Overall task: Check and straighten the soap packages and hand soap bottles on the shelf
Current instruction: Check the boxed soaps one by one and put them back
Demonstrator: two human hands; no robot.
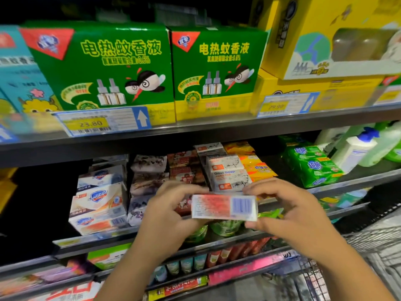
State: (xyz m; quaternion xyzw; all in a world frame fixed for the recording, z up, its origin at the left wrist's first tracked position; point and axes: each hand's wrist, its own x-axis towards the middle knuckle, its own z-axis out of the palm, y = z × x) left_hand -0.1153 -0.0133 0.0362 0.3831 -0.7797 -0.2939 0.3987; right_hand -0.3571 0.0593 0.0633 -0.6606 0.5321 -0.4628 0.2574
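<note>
Held clear of the shelf (pixel 347 184), just in front of the soap row: a soap box (pixel 224 207), pinched at one end by the left hand (pixel 165 213) and at the other by the right hand (pixel 290 216), fingers curled round its edges. Turned barcode side toward the eyes, probably for checking before going back in its slot. Print there too blurred for reading. Readable behind: "Goat Soap" on white boxes (pixel 227 177). Above, "电热蚊香液" on green cartons (pixel 108 66), with price tags (pixel 91 123) reading "23.80" and "29.90". Far right, beside green packs (pixel 312 168), a white pump bottle (pixel 355 148).
</note>
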